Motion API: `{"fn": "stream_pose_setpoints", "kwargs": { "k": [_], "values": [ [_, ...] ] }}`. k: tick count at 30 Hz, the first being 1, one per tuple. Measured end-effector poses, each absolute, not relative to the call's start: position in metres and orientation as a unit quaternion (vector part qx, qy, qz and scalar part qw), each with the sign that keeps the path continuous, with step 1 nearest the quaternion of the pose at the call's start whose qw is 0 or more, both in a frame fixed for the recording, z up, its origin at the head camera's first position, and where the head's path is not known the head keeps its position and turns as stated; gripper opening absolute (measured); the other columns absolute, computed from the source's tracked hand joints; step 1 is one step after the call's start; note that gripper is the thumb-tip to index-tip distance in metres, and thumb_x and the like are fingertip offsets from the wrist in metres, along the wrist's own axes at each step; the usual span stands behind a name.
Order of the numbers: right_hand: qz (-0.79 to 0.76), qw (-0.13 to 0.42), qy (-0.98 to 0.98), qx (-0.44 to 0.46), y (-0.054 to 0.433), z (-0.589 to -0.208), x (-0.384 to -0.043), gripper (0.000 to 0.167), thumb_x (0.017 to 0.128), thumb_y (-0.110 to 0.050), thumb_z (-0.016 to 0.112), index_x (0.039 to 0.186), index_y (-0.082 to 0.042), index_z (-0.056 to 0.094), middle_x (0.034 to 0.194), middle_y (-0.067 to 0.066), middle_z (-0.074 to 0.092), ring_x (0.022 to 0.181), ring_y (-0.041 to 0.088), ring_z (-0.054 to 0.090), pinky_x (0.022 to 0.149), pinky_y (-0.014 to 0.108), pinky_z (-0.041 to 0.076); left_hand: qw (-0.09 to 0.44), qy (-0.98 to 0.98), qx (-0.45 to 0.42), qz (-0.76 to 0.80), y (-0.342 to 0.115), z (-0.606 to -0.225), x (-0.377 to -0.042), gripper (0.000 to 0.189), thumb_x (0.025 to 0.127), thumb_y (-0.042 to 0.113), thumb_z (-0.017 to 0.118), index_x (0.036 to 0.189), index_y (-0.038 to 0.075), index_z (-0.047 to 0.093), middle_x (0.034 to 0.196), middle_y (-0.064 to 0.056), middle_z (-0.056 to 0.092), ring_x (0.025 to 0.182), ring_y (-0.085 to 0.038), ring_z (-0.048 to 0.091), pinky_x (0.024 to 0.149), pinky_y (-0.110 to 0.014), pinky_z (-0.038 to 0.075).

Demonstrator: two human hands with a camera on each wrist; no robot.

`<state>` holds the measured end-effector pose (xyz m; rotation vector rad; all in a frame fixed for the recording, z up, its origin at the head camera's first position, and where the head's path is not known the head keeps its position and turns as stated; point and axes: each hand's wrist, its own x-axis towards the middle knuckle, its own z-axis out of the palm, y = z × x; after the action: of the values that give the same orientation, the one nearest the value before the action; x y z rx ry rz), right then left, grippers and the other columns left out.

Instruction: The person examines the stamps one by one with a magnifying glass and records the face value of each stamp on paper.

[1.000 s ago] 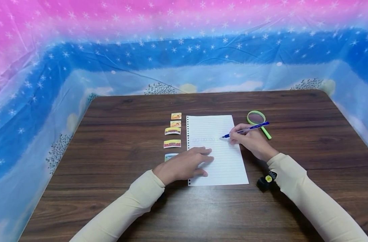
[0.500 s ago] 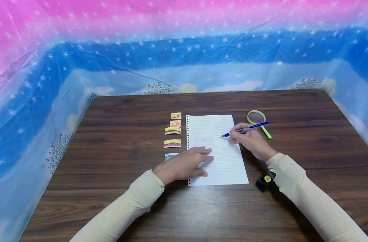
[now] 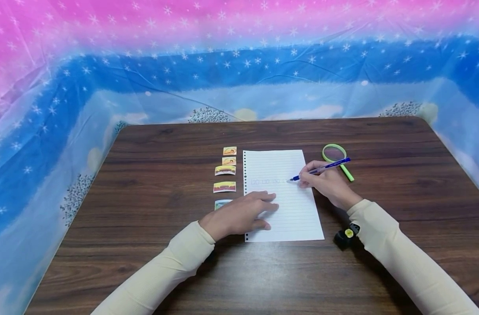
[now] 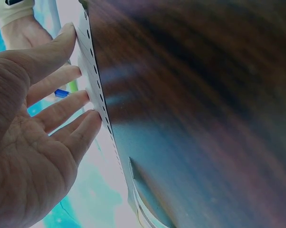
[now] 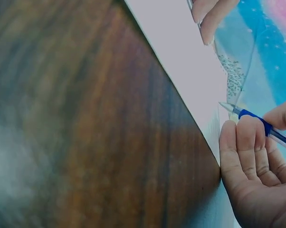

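A lined white sheet of paper (image 3: 290, 210) with punched holes along its left edge lies on the table. Faint handwritten figures run in a row across its middle. My right hand (image 3: 327, 183) pinches a blue pen (image 3: 322, 169), its tip at the right end of that row. In the right wrist view the pen (image 5: 254, 124) sits between thumb and fingers, and the right hand (image 5: 262, 175) rests its side along the paper. My left hand (image 3: 241, 213) rests on the sheet's left part with fingers spread; the left wrist view shows its fingers (image 4: 62, 111) extended against the paper.
Several small picture cards stand in a column left of the paper, among them a yellow and red card (image 3: 224, 187); the lowest card (image 3: 222, 204) is partly covered by my left hand. A green magnifying glass (image 3: 343, 168) lies beyond my right hand on the brown wooden table (image 3: 145, 188).
The pen tip has shifted only slightly at the end of the written row, where the marks show a little more. My left hand, the paper and the cards stay in place.
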<state>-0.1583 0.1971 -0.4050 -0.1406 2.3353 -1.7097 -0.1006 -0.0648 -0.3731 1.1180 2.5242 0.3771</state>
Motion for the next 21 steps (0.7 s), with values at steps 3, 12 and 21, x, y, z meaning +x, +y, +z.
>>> {"fn": "stream_pose_setpoints", "kwargs": {
  "k": [3, 12, 21],
  "values": [
    [-0.584, 0.122, 0.800, -0.061, 0.1981, -0.4041, -0.1577, 0.020, 0.095, -0.011, 0.065, 0.103, 0.007, 0.064, 0.099, 0.021, 0.069, 0.083, 0.015, 0.071, 0.080, 0.024, 0.057, 0.178, 0.892, 0.394, 0.132, -0.0643, -0.3732, -0.1007, 0.056, 0.094, 0.028, 0.075, 0.144, 0.010, 0.058, 0.156, -0.009, 0.044, 0.147, -0.023, 0.036, 0.117, -0.035, 0.032],
    [-0.588, 0.123, 0.798, -0.047, 0.1983, -0.4050, -0.1578, 0.018, 0.098, -0.011, 0.063, 0.103, 0.006, 0.061, 0.103, 0.023, 0.066, 0.083, 0.016, 0.071, 0.080, 0.024, 0.057, 0.178, 0.893, 0.392, 0.132, -0.0633, -0.3727, -0.0997, 0.057, 0.093, 0.028, 0.075, 0.144, 0.010, 0.058, 0.156, -0.009, 0.044, 0.147, -0.024, 0.036, 0.117, -0.036, 0.033],
    [-0.611, 0.119, 0.782, -0.026, 0.1983, -0.4057, -0.1569, 0.022, 0.100, -0.013, 0.062, 0.109, 0.007, 0.058, 0.098, 0.021, 0.066, 0.081, 0.016, 0.072, 0.081, 0.024, 0.058, 0.179, 0.894, 0.388, 0.134, -0.0639, -0.3720, -0.0990, 0.057, 0.093, 0.029, 0.075, 0.144, 0.010, 0.058, 0.156, -0.009, 0.044, 0.147, -0.023, 0.035, 0.117, -0.035, 0.032]
  ]
}}
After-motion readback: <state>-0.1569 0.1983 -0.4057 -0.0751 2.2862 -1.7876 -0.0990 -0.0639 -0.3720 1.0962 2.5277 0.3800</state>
